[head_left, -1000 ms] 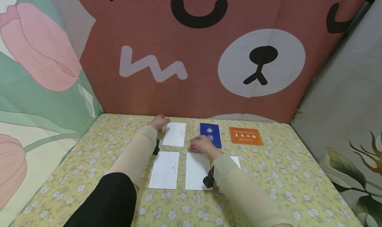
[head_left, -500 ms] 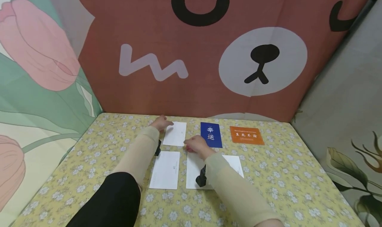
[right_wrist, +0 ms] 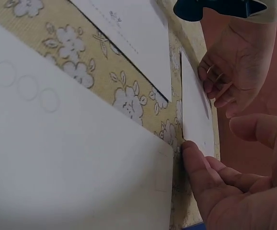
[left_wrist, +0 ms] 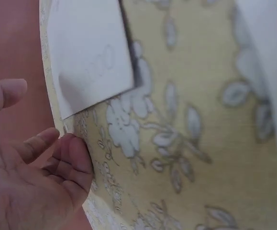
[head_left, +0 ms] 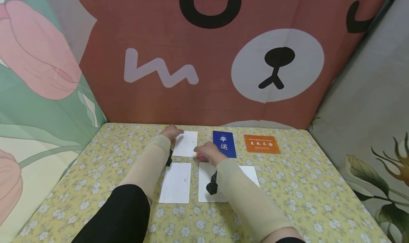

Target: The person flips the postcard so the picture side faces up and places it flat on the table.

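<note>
A white postcard-like card [head_left: 186, 144] lies flat at the far left of the table. My left hand [head_left: 171, 131] is at its left edge; in the left wrist view the fingers [left_wrist: 71, 163] bend loosely beside a card corner, thumb held apart. My right hand [head_left: 208, 152] reaches the card's near right corner. There, in the right wrist view, the index fingertip [right_wrist: 188, 146] is right at the corner and the thumb [right_wrist: 253, 127] stands away from it. A blue card [head_left: 224, 138] with white characters lies right of this hand, partly covered by it in the head view.
Nearer lie a white card [head_left: 175, 183] at left, another [head_left: 204, 177] under the right forearm, and a third [head_left: 251, 173] mostly hidden by the sleeve. An orange card [head_left: 262, 144] lies far right. Behind the flowered tablecloth [head_left: 306, 200] hangs a brown bear-print curtain [head_left: 159, 104].
My right hand has moved left, away from the blue card, to the far white card's near right corner. The left hand stays at that card's left side, a digit now stretched out.
</note>
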`<state>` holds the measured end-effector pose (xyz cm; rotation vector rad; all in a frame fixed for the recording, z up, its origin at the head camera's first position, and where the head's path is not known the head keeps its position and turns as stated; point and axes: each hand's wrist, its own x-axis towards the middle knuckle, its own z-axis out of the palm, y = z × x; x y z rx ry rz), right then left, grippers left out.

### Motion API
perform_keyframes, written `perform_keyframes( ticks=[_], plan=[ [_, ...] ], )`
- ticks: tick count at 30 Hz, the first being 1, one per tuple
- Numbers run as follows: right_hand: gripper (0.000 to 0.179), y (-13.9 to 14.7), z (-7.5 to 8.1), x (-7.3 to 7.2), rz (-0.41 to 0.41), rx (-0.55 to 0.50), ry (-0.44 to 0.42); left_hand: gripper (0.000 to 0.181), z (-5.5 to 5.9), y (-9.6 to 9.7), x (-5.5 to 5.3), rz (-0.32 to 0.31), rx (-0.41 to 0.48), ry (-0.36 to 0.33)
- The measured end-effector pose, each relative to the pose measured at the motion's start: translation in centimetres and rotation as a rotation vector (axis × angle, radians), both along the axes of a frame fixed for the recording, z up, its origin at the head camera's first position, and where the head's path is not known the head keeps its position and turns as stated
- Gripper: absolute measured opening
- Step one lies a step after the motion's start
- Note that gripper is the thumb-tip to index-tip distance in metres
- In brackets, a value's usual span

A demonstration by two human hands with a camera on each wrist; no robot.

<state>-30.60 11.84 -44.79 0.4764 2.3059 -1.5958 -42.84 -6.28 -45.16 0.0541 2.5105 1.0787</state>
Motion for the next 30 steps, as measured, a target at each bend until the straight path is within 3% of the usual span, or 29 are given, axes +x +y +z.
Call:
perform_keyframes(
  ticks=[4, 6, 10, 14, 20, 26, 28, 30],
  plan=[
    [0.039, 0.1, 0.2, -0.1, -0.028, -0.04, -0.027, 0.061, 0.3, 0.3, 0.0, -0.027, -0.029, -0.037],
    [0.039, 0.1, 0.4, -0.1, -0.036, -0.045, -0.03, 0.05, 0.4, 0.3, -0.1, -0.053, -0.05, -0.043],
    [0.043, 0.1, 0.6, -0.1, -0.025, -0.005, -0.022, 0.054, 0.5, 0.4, -0.2, -0.13, -0.132, 0.011],
    [0.042, -0.3, 0.6, -0.6, 0.02, 0.1, -0.01, 0.071, 0.6, 0.5, 0.0, -0.175, -0.216, 0.055],
    [0.026, -1.0, 0.6, -1.3, 0.094, 0.231, 0.0, 0.061, 0.2, 0.7, 0.4, -0.127, -0.222, 0.067],
    [0.032, -1.0, 0.9, -1.2, 0.116, 0.302, -0.005, 0.057, -0.3, 0.8, 0.1, -0.099, -0.232, 0.094],
    [0.039, -1.2, 1.1, -1.2, 0.106, 0.251, -0.001, 0.06, -0.3, 0.7, 0.0, -0.096, -0.253, 0.112],
    [0.048, -1.5, 1.4, -1.1, 0.081, 0.132, -0.001, 0.06, -0.2, 0.6, -0.1, -0.095, -0.269, 0.121]
  ],
)
